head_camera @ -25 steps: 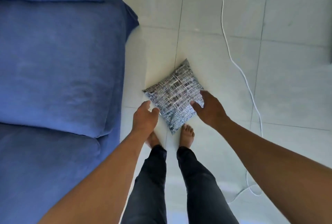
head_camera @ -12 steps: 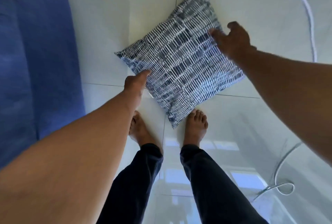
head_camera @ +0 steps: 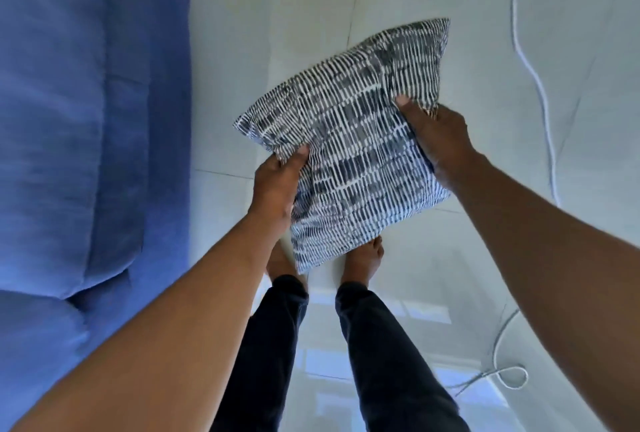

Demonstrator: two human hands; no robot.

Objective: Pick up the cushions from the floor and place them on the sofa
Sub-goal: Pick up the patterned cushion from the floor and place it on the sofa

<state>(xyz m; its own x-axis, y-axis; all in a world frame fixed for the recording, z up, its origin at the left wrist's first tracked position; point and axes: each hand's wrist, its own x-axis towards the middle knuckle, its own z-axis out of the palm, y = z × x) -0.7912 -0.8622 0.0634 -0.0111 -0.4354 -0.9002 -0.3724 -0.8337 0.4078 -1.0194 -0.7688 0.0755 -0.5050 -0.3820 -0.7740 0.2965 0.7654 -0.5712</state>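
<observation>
The cushion (head_camera: 349, 140), covered in a dark and white dashed print, is held in the air above the floor (head_camera: 485, 258), with its lowest corner hanging over the person's bare feet (head_camera: 363, 255). It is gripped on two opposite sides. The left hand (head_camera: 277, 185) is closed on the edge nearest the sofa (head_camera: 86, 119), with the thumb pressed on the printed face and the other fingers hidden beneath. The right hand (head_camera: 436, 140) is closed on the opposite edge, where the fabric is bunched under the thumb. Both sets of fingers are thus clamped on the cushion, not spread.

The cushion is tilted, one corner pointing away from the person and one towards the legs. No contact with the floor can be seen, so the pick-up is judged to be done for this cushion. The placing is not yet done: the blue sofa lies to the left, well apart from the cushion, and no cushion is seen on the part of its seat in view. A carry to the left and a set-down on the seat are what is left. Whether more cushions lie on the floor cannot be told. A white cable (head_camera: 533, 85) is seen running along the floor on the right, clear of the hands.
</observation>
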